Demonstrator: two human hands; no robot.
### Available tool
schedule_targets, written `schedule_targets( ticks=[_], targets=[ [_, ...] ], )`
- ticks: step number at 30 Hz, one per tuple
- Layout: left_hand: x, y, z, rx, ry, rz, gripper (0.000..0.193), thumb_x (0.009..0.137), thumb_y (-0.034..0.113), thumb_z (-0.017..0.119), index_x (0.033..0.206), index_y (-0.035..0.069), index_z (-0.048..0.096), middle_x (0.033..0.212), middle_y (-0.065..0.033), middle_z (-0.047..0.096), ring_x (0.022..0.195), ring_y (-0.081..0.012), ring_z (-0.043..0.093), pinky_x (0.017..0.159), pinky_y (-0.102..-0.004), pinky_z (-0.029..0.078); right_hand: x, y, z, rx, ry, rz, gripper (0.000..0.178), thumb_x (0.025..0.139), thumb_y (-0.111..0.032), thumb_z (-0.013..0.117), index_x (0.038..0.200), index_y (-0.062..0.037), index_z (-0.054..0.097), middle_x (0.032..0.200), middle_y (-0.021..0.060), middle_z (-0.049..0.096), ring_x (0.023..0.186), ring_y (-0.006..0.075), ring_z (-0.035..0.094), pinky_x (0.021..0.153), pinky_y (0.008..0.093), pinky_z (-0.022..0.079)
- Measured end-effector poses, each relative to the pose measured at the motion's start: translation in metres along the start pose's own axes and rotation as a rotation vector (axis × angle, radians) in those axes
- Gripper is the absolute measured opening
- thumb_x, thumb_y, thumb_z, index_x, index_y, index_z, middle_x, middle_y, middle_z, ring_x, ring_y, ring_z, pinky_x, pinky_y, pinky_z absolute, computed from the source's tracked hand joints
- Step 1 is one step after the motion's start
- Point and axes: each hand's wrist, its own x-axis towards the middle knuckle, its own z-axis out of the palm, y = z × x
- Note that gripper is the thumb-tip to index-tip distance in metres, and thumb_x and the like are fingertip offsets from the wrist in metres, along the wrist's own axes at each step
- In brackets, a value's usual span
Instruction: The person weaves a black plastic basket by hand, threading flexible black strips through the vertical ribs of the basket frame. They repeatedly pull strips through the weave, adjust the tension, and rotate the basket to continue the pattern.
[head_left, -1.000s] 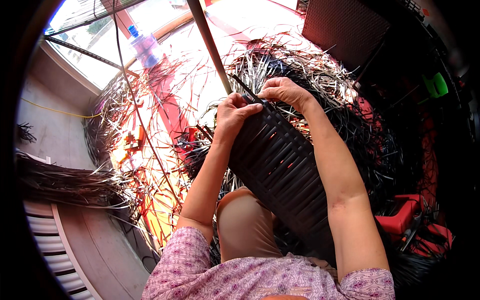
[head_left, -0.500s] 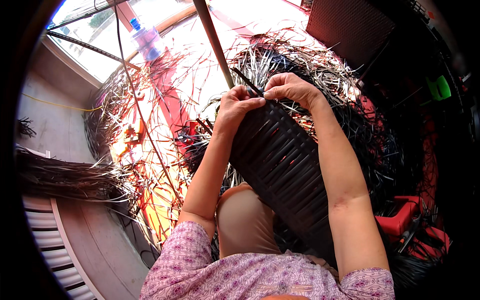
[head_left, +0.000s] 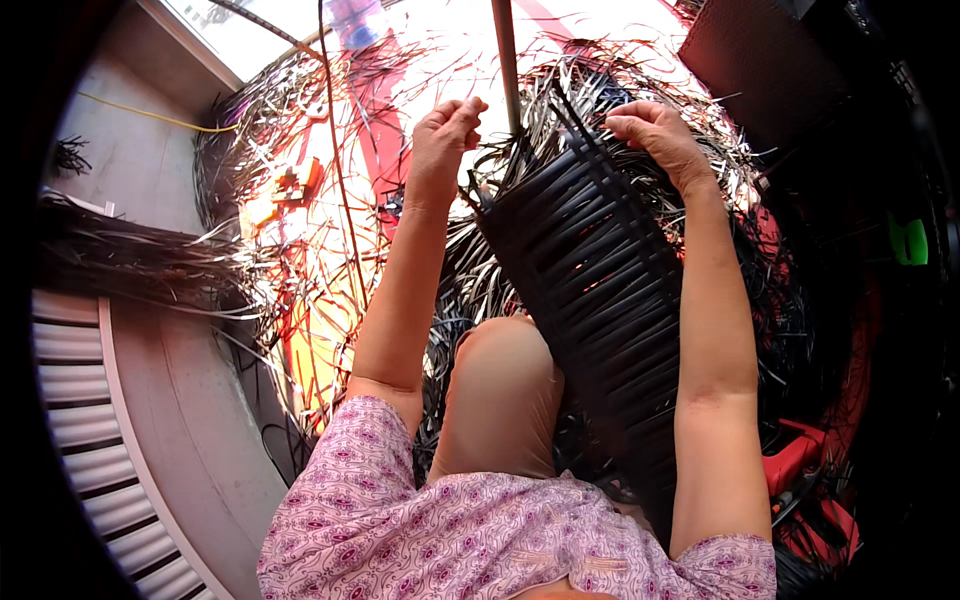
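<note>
A long panel of woven black flat strips slants from my lap up to the middle, with slits between its crosswise bands. Loose strip ends stick up past its far end. My left hand is raised off the panel's far left corner, its fingers pinched together. Beyond the far right corner, my right hand is also lifted clear, thumb and fingertips pressed together. Anything thin between the fingers of either hand is too small to make out. My knee is left of the panel.
Loose black strips are heaped around the panel and over the floor. A bundle of strips juts in at left, above a white ribbed radiator. A pole rises behind the panel. Red plastic lies at right; an orange tool at left.
Both hands have let go of the panel's far end and moved apart, left hand to the left, right hand to the right. The view has shifted too.
</note>
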Motion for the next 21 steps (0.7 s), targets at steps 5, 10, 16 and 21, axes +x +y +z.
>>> schedule_targets(
  ticks=[5,10,16,21],
  targets=[
    [-0.075,0.006,-0.040,-0.011,0.339,0.284,0.020,0.101,0.021,0.066,0.100,0.002,0.069,0.082,0.0016,0.063,0.068,-0.0041,0.052,0.062,-0.0204,0.044,-0.009,-0.037,-0.004,-0.295,-0.012,-0.072,0.025,0.091,-0.021,0.074,0.109,-0.0037,0.073,0.095,0.0017,0.073,0.086,0.0105,0.066,0.082,0.0262,0.052],
    [-0.116,-0.055,-0.054,0.072,0.177,0.131,0.013,0.096,0.014,0.071,0.101,0.003,0.068,0.090,0.0009,0.067,0.079,-0.0064,0.060,0.073,-0.0220,0.050,-0.045,-0.068,0.030,-0.626,0.103,-0.313,0.025,0.087,-0.018,0.075,0.106,-0.0021,0.072,0.096,0.0095,0.074,0.088,0.0175,0.071,0.081,0.0309,0.055],
    [-0.120,-0.085,-0.032,-0.078,0.067,0.080,0.020,0.090,0.007,0.075,0.106,0.004,0.064,0.097,-0.0019,0.067,0.082,-0.0091,0.066,0.074,-0.0226,0.054,-0.078,-0.041,0.099,-0.764,0.002,-0.767,0.029,0.075,-0.022,0.080,0.098,-0.0078,0.071,0.100,0.0074,0.067,0.101,0.0285,0.061,0.091,0.0410,0.046],
    [-0.122,-0.081,-0.035,-0.124,-0.015,-0.026,0.024,0.090,0.005,0.075,0.110,0.005,0.061,0.100,0.0017,0.063,0.093,-0.0076,0.063,0.085,-0.0238,0.052,-0.077,-0.031,0.122,-0.847,0.063,-0.816,0.031,0.069,-0.024,0.085,0.093,-0.0118,0.070,0.100,0.0014,0.063,0.104,0.0231,0.057,0.090,0.0407,0.041]
  ],
)
